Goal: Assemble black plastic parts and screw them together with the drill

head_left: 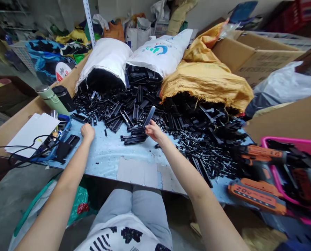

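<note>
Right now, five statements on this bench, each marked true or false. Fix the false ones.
1. The right hand holds a flat strip. True.
2. The left hand grips the orange drill. False: the drill is at the far right; that hand is by the left end of the black parts.
3. The yellow sack is right of both white sacks. True.
4. The pink bin is on the left. False: it is on the right.
5. The green bottle is beside a dark tumbler. True.

"20v" is printed on the orange power-tool battery [257,196].
</note>
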Demonstrator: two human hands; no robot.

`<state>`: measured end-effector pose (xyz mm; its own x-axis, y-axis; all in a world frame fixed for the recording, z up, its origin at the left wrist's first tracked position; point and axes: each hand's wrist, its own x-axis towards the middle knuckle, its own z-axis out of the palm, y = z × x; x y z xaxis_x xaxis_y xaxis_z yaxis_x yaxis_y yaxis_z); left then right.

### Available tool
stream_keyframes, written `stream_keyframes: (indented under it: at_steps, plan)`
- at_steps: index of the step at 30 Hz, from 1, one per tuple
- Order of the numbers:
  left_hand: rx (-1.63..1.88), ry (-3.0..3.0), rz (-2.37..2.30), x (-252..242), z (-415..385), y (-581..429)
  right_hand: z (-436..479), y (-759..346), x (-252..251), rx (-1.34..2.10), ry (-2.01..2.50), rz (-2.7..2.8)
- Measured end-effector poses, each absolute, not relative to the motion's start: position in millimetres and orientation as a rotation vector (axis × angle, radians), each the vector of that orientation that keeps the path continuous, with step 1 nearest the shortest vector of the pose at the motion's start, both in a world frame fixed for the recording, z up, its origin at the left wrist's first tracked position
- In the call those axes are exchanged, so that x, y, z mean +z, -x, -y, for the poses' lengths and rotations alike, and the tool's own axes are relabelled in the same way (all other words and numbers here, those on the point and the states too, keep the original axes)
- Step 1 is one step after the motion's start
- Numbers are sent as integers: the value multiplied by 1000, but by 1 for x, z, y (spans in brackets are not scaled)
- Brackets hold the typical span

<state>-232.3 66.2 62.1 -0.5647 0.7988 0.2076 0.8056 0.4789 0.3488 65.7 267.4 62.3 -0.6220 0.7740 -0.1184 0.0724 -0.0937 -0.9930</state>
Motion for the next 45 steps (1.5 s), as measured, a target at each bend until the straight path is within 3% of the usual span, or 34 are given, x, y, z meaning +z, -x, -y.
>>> stream_keyframes:
  at_steps: [3,6,10,14,19,27,32,35,37,40,45]
  plan:
    - [-795,970,2665,68,-46,223,-222,-117,56,1763,767,1883]
    - [-870,1107,2473,78,-26,188,-183,-161,51,1160,900,2336]
    - [-814,1793,2280,74,-9,103,-138,-193,42,456,900,2709]
    - [-411,2342,2154,46,0,36,-104,-196,31,339,754,2902]
    - [-325,2243,2220,26,11,17,-95,-180,28,338,1001,2839]
    - [-486,2072,2336,11,21,26,-96,-183,32,670,915,2651]
    - [-1003,1757,2640,38,17,10,-91,-182,39,1431,941,2155]
    - [-1364,1929,2603,60,12,-6,-87,-171,45,1956,986,1690]
    - [-1532,2065,2503,69,9,-16,-84,-165,50,2121,928,1498]
    - [-1647,2081,2389,75,8,-27,-85,-166,56,2138,815,1491]
    - [-1565,2102,2328,82,12,-35,-103,-187,67,1828,680,1965]
